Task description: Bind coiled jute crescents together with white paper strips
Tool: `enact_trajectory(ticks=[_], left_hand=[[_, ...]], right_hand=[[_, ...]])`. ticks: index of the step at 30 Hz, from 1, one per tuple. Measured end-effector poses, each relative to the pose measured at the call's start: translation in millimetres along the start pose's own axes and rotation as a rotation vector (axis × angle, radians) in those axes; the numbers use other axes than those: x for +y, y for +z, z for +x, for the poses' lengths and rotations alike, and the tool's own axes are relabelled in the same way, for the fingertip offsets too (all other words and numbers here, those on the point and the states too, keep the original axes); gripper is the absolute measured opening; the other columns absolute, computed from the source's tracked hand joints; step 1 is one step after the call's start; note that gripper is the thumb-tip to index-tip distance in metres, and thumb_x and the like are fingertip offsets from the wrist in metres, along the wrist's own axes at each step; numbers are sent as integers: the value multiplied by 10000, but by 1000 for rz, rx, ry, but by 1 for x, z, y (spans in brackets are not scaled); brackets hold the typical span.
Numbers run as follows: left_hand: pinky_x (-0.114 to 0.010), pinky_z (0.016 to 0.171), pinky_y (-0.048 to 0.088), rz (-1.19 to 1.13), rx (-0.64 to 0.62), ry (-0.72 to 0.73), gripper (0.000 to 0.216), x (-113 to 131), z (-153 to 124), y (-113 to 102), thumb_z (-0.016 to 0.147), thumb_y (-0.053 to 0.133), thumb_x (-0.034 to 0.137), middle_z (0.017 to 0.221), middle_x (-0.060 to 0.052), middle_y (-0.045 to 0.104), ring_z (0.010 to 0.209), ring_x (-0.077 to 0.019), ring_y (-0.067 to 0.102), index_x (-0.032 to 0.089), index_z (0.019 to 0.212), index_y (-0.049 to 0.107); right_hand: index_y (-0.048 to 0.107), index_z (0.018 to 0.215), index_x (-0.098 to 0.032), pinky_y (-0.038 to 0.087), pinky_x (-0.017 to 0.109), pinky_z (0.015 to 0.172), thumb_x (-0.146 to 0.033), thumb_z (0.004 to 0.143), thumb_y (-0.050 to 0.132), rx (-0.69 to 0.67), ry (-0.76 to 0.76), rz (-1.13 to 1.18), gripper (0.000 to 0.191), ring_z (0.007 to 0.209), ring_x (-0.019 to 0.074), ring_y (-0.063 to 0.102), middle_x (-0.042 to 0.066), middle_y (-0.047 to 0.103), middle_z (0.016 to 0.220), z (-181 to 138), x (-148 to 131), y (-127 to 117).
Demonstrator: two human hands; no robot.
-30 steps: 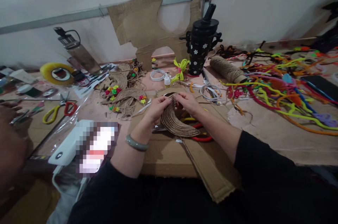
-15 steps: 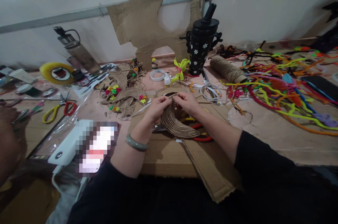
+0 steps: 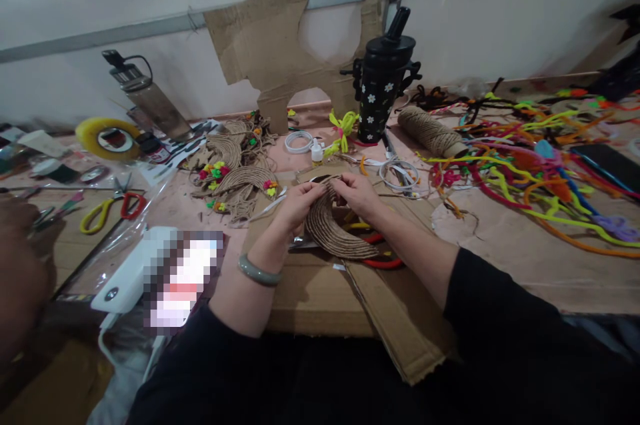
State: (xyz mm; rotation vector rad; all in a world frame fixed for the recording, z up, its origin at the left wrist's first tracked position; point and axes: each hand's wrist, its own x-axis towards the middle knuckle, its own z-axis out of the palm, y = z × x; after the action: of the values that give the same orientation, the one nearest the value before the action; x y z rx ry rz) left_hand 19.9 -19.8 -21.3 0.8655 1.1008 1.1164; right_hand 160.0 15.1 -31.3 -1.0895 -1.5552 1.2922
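A curved, crescent-shaped piece of coiled brown twine (image 3: 340, 235) hangs between my hands above a cardboard sheet (image 3: 315, 301). My left hand (image 3: 301, 203) pinches its upper end, fingertips pressed together. Close beside it, my right hand (image 3: 357, 193) is closed on the same upper end, its thumb and finger nearly meeting the left ones. The exact grip at the fingertips is small and partly hidden. Under the twine piece lie red-and-yellow handles (image 3: 383, 263), partly covered by it and by my right forearm. A small white glue bottle (image 3: 317, 153) stands just beyond my hands.
Similar twine crescents with coloured flowers (image 3: 245, 179) are heaped at left. Scissors (image 3: 113, 208), a white power bank (image 3: 133, 271) and a lit phone (image 3: 185, 285) lie nearer. A black tumbler (image 3: 383, 88), a twine spool (image 3: 430, 131) and bright cords (image 3: 540, 191) occupy the right. Another person's hand (image 3: 20, 225) is far left.
My hands stay at the twine crescent's upper end, with only slight finger shifts. The crescent's lower edge has risen a little. The other person's hand at far left has moved slightly right.
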Motion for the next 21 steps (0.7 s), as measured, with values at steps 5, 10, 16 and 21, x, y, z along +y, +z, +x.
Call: enact_trajectory(ticks=[5,10,16,21], left_hand=[[-223,535,420,-14,5,4,342,2,-1,0,501,803,376,605,-5,629,531,-94,536,126,664,636],[-209,523,407,-5,8,20,341,1,0,0,493,807,369,589,8,616,525,-84,530,128,649,622],[-207,514,410,-27,16,4,374,1,0,1,460,821,377,577,16,615,510,-82,527,130,650,616],[-210,523,416,-42,30,-22,351,2,0,4,478,819,360,586,11,625,518,-85,536,129,661,628]], right_hand=[[472,581,-178,330,198,414,-410,734,546,-12,36,48,288,420,62,428,-49,465,467,-1,-1,0],[454,570,-184,347,197,412,-450,681,615,-46,54,87,331,409,60,419,-59,454,448,0,-3,1],[464,594,-184,346,202,413,-434,685,586,-47,13,73,292,414,65,427,-59,451,472,2,4,2],[462,598,-186,344,209,413,-428,690,567,-20,6,34,280,418,66,414,-60,445,485,2,5,1]])
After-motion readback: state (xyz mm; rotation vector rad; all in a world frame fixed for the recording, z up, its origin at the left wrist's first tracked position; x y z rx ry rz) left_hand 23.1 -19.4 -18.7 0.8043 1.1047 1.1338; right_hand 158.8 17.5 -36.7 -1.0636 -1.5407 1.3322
